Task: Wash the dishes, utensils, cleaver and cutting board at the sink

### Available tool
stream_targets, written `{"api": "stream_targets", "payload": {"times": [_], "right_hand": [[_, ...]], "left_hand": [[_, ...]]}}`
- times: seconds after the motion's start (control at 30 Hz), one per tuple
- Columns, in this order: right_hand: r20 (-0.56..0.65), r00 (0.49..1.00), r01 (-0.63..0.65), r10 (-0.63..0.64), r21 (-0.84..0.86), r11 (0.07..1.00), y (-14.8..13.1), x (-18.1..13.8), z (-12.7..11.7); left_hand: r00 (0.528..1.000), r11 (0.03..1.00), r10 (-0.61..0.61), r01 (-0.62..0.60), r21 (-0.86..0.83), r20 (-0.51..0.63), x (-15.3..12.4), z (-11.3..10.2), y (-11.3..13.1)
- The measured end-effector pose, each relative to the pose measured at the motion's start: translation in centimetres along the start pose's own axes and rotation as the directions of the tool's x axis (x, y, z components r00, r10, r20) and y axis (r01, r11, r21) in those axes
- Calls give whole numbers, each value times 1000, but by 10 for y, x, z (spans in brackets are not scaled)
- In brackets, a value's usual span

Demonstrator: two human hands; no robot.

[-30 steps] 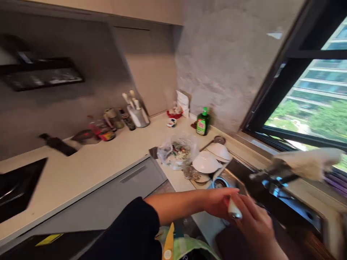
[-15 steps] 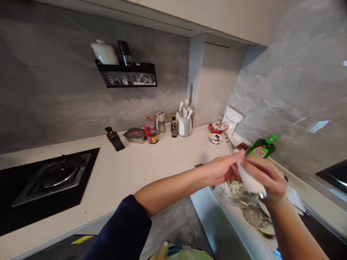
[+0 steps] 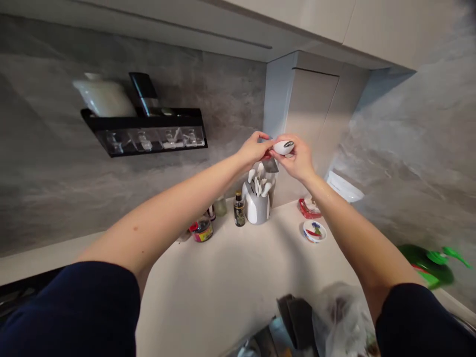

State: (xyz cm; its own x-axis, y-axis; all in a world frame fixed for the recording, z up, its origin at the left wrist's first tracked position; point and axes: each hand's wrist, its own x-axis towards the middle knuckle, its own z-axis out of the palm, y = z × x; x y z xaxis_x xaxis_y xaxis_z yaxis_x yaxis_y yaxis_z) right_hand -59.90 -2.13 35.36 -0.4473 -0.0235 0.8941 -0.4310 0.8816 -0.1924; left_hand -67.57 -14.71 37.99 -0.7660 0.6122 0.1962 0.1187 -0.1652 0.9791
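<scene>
Above the knife block (image 3: 256,206), my right hand (image 3: 298,159) is closed around the white handle of a knife (image 3: 283,147), whose metal end cap faces me. Part of its grey blade shows just below my fingers, beside the wall-side cabinet. My left hand (image 3: 255,148) meets the right one, its fingers bent and closed at the knife where handle and blade join; the exact grip is partly hidden. White-handled knives and scissors stand in the block. A dark sauce bottle (image 3: 239,210) is just left of it.
A jar with a red handle (image 3: 202,229) sits left of the bottle. To the right are a small bowl (image 3: 314,231) and a red tray (image 3: 309,208). A plastic bag (image 3: 344,317), a dark cloth (image 3: 296,317) and a green pump bottle (image 3: 427,263) are nearer. A black shelf (image 3: 148,122) hangs at left.
Both hands have moved from over the sink area up and left to above the knife block, carrying the white-handled knife. The view has turned toward the back corner.
</scene>
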Motion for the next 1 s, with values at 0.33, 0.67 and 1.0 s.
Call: {"api": "stream_targets", "payload": {"times": [0.33, 0.67, 1.0], "right_hand": [[19, 987, -162, 161, 198, 967, 104, 16, 88], [114, 943, -328, 311, 187, 926, 135, -1, 117], [91, 938, -345, 335, 128, 930, 129, 1, 122]], "left_hand": [[997, 998, -62, 62, 12, -52, 112, -28, -66], [982, 984, -178, 179, 9, -63, 135, -40, -105], [976, 978, -205, 206, 13, -74, 130, -43, -101]]}}
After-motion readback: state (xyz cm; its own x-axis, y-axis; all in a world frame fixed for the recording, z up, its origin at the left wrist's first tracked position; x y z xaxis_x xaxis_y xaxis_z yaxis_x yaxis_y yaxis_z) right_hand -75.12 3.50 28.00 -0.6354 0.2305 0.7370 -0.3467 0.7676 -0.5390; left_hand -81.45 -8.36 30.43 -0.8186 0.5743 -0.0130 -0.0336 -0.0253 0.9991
